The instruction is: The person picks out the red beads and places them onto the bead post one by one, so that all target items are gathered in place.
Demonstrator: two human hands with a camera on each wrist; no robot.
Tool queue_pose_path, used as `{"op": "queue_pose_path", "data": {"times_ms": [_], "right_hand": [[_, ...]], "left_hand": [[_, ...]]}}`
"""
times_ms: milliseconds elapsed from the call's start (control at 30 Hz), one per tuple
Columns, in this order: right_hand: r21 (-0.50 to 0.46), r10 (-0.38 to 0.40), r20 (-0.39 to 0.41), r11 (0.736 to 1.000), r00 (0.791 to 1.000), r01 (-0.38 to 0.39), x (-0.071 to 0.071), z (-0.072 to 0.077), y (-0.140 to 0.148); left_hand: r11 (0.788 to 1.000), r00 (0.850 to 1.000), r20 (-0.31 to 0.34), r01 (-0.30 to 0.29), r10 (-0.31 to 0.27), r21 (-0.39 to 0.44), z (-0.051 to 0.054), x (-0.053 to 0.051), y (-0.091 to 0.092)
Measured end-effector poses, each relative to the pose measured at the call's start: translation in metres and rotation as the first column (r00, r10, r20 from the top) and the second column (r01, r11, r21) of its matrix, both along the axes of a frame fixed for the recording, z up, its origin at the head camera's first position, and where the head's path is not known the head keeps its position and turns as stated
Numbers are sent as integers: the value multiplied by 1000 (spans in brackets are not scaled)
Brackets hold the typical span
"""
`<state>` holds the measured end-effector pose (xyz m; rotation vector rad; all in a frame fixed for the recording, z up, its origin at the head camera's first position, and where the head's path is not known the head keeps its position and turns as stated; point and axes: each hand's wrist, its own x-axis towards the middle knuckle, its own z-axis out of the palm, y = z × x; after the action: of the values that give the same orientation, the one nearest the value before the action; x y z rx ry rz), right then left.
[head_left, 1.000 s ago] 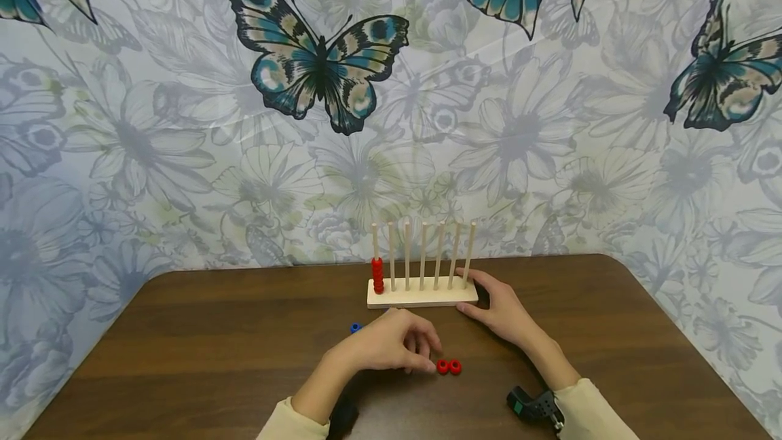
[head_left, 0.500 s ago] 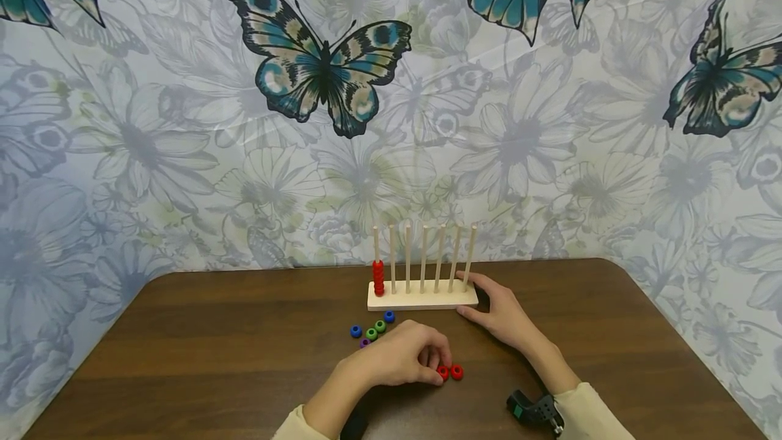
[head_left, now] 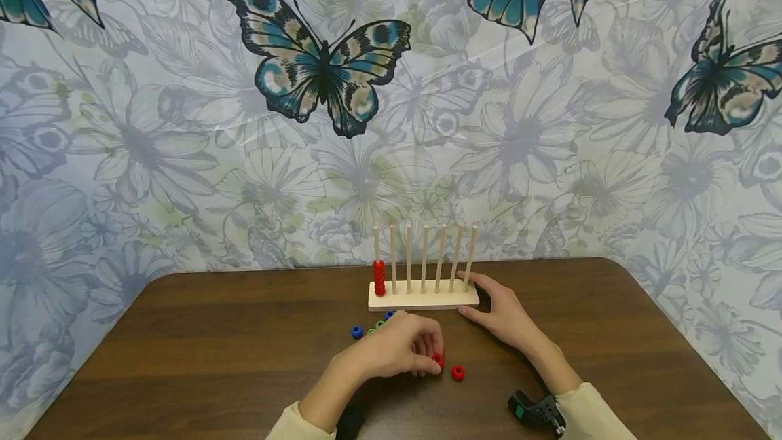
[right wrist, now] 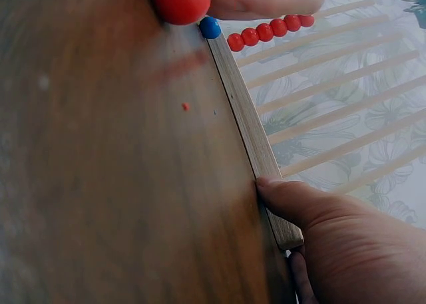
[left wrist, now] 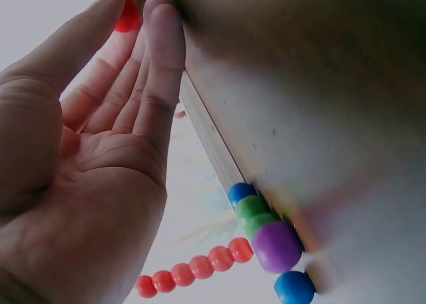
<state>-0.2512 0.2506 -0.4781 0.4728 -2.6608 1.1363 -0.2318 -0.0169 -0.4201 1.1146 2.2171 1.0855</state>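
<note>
My left hand [head_left: 400, 345] pinches a red bead [head_left: 438, 360] between thumb and fingers, just over the table; the left wrist view shows this bead [left wrist: 128, 16] at the thumb tip. Right of it lies a second red bead [head_left: 458, 373]. My right hand [head_left: 502, 307] grips the right end of a wooden peg stand [head_left: 421, 300], thumb at the front edge [right wrist: 293, 201] and fingers behind. On the stand's leftmost peg sits a stack of several red beads [head_left: 379, 278]. The other pegs carry no beads.
Blue beads [head_left: 357, 332], green beads [left wrist: 251, 211] and a purple bead [left wrist: 278, 247] lie in front of the stand, partly hidden by my left hand in the head view. A black device [head_left: 530, 407] sits at my right wrist. Behind the brown table [head_left: 214, 345] hangs a butterfly-patterned backdrop [head_left: 519, 141].
My left hand reached the left of the two loose red beads, took hold of it and moved it slightly left and away from the other. My right hand stays on the stand.
</note>
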Motion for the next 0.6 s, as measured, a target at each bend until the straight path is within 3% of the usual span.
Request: {"op": "queue_pose_path", "data": {"times_ms": [133,333,467,600], "right_hand": [[0,4,-10,1000,1000,-4,0,0,0],[1,3,-8,1000,1000,-3,0,0,1],[2,4,-6,1000,1000,-4,0,0,0],[6,7,-5,1000,1000,-7,0,0,0]], "left_hand": [[997,999,39,-28,25,73,3,-4,-4],[980,992,-62,-99,111,173,11,-13,-11],[948,968,-92,-207,235,241,22,-17,-16],[887,922,-102,-323,374,330,37,-20,-21]]}}
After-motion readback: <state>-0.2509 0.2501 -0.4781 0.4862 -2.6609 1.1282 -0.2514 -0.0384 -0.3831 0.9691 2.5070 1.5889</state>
